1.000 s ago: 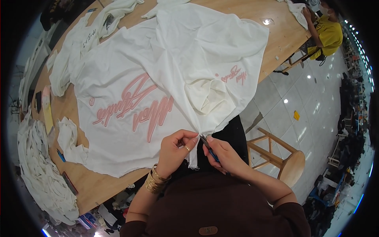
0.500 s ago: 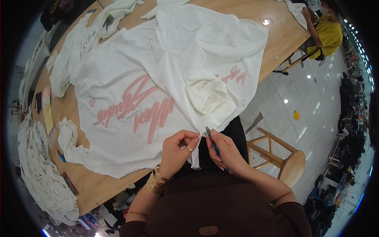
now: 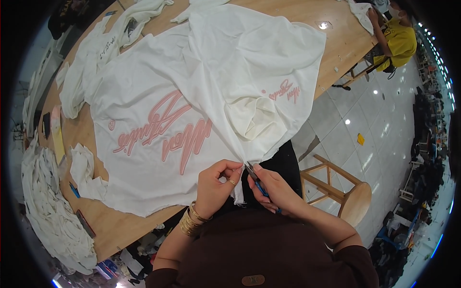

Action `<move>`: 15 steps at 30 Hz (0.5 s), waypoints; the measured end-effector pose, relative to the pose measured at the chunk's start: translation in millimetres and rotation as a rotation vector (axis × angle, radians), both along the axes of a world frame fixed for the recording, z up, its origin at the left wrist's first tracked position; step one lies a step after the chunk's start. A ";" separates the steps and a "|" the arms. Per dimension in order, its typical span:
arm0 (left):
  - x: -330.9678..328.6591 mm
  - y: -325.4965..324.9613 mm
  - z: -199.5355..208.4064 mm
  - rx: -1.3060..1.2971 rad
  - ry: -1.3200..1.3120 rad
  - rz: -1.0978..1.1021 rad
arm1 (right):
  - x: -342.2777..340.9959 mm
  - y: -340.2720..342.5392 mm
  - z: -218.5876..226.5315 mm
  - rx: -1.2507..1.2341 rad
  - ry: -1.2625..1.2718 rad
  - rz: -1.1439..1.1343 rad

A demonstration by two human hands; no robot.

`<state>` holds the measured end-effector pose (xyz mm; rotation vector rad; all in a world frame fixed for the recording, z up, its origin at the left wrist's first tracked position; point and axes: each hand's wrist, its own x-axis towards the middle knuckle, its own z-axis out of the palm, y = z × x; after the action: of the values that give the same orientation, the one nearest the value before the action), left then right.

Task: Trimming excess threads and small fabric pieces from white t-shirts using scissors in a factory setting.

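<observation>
A large white fabric garment with pink lettering is spread over the wooden table, and its near edge hangs toward my lap. My left hand, with gold bangles and a ring, pinches that edge between thumb and fingertips. My right hand is closed round small blue-handled thread snips. The metal tips of the snips touch or nearly touch the fabric beside my left fingertips. A short frayed strip of cloth dangles below the pinch.
White cloth is heaped along the table's left side. A phone-like dark object and a blue tool lie on the table. A wooden stool stands at right. Far right, a person in yellow handles white cloth.
My right hand has tilted the snips, bringing their tips leftward and down to the fabric at my left fingertips. My left hand keeps its pinch almost unmoved.
</observation>
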<state>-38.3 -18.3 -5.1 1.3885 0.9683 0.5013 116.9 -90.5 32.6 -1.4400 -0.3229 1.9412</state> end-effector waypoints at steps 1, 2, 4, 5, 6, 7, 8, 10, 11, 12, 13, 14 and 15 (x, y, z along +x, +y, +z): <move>0.8 -0.8 0.5 0.052 0.016 0.007 | 0.0 0.3 -0.7 -0.019 0.031 -0.012; 1.7 -1.5 0.6 0.052 0.016 0.007 | 0.1 0.7 -1.8 -0.038 0.062 -0.024; 2.9 -2.5 0.9 0.175 0.047 0.020 | -0.3 2.6 -3.7 -0.040 0.079 -0.031; 3.3 -2.1 1.2 0.174 0.046 0.019 | -0.5 3.0 -4.5 -0.043 0.095 -0.041; 3.5 -1.1 1.6 0.184 0.065 0.009 | -1.7 3.1 -5.6 -0.044 0.093 -0.042; 3.5 -0.3 1.8 0.194 0.085 -0.001 | -3.5 3.3 -7.1 -0.023 0.077 -0.058; 3.0 0.6 1.9 0.195 0.084 -0.002 | -4.8 3.5 -8.9 -0.001 0.061 -0.073; 2.3 1.9 2.1 0.126 0.067 -0.009 | -5.2 3.8 -15.1 0.031 0.038 -0.112; 2.0 1.0 1.6 0.126 0.067 -0.008 | -5.2 4.1 -16.7 0.062 0.017 -0.149; 1.5 -0.6 0.7 0.114 0.053 -0.012 | -2.8 6.1 -16.1 0.062 0.016 -0.148; 1.2 -1.6 0.2 0.102 0.039 -0.017 | 1.9 9.3 -14.5 0.049 0.018 -0.186; 0.3 -0.9 -0.4 0.101 0.039 -0.016 | 5.4 10.6 -13.0 0.035 0.020 -0.224; -1.3 0.6 -1.1 0.034 0.019 0.007 | 7.4 9.8 -9.5 0.094 -0.071 -0.121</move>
<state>-39.6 -17.7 -6.2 1.4230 0.9847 0.5126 124.3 -80.7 23.1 -1.4367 -0.3462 1.7583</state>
